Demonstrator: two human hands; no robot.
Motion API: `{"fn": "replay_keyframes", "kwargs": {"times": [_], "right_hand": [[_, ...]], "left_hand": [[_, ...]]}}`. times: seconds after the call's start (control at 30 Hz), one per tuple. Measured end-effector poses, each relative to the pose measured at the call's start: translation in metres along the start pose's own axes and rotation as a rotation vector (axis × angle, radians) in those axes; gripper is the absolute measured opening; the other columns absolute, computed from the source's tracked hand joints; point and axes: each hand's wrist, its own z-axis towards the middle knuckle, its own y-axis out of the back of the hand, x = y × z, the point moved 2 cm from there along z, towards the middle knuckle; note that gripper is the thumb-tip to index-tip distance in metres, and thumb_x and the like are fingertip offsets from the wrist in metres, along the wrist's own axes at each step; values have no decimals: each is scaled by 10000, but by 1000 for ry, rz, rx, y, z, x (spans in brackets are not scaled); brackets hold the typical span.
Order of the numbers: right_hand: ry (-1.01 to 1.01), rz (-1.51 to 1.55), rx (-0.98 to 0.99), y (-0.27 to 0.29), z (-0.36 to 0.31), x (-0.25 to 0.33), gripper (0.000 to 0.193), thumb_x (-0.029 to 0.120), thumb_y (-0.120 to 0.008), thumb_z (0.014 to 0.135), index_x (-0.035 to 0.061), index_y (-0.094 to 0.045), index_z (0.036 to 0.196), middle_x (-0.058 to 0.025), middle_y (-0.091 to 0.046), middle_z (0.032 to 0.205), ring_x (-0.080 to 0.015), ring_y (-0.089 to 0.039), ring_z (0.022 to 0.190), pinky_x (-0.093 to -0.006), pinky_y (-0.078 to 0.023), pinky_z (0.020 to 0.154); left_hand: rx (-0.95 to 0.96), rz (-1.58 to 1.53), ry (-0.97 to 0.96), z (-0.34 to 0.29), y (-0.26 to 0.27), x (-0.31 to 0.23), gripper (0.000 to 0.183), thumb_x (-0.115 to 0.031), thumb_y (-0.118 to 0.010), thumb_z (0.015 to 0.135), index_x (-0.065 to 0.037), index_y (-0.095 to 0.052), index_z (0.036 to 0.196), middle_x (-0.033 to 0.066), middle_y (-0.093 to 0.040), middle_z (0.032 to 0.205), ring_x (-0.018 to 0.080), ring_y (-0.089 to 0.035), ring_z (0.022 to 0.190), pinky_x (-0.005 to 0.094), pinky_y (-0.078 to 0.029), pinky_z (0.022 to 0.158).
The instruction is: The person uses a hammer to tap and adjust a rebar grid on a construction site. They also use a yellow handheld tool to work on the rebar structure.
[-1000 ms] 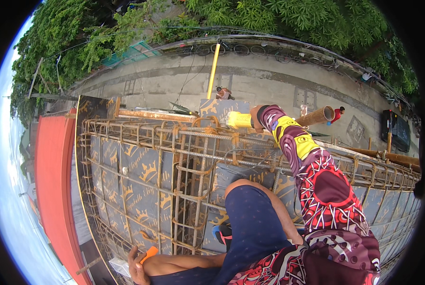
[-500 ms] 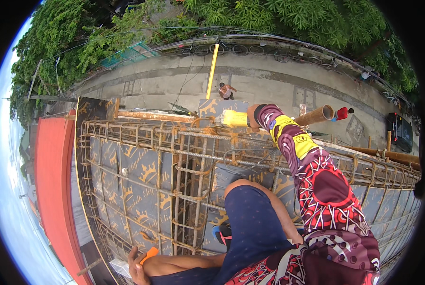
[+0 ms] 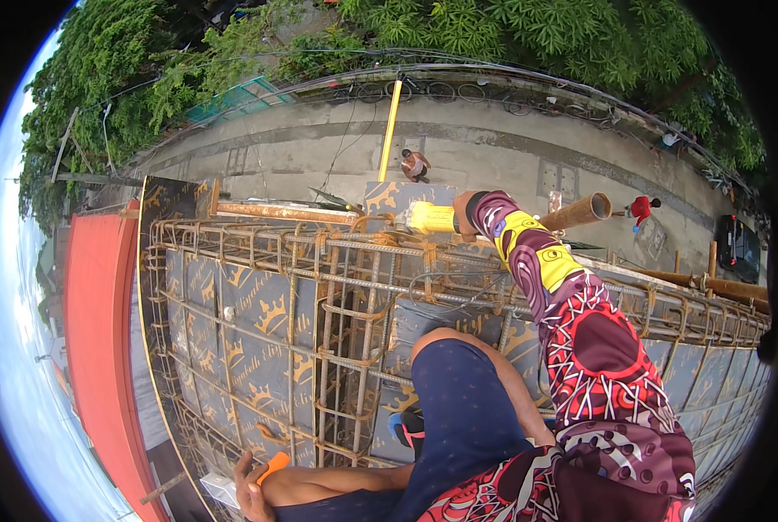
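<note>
My right arm, in a patterned long sleeve, reaches out to the far edge of the rebar cage. My right hand is closed on a yellow ribbed object next to a dark panel piece; most of its fingers are hidden. Down by my bent left knee, my left hand has its fingers curled around a small orange object whose kind I cannot make out. Rusty tied rebar runs below and beside my right arm.
Dark printed form panels line the cage. A rusty pipe juts out past the edge. Beyond a long yellow strip lies a street far below, with a person, another in red and a dark car.
Both my hands stay where they were. Below, the person in red has come out from behind the pipe's end, and the other person has shifted slightly.
</note>
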Motion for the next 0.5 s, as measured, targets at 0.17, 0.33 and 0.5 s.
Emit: {"fn": "replay_keyframes", "kwargs": {"times": [0.17,0.33,0.5], "right_hand": [[23,29,-18,9,-13,6,522,264,-860,562,20,-750,1010,-175,-737,969,-292,-723,884,-411,-582,745],[12,-28,-29,13,-12,10,491,254,-863,563,37,-763,992,-175,-739,944,-281,-727,873,-406,-583,741],[33,25,-15,11,-13,5,547,277,-865,561,19,-745,1027,-177,-736,969,-300,-721,893,-413,-579,755]], "left_hand": [[14,20,9,-3,1,-5,850,-649,-475,929,153,-573,1197,218,-469,1408,320,-422,1329,426,-287,1125],[-9,8,9,-2,0,-2,836,-649,-466,933,147,-605,1146,218,-463,1411,327,-418,1334,437,-295,1122],[-19,15,-10,-2,1,3,823,-647,-450,941,139,-632,1102,216,-458,1412,332,-418,1334,450,-314,1112]]}}
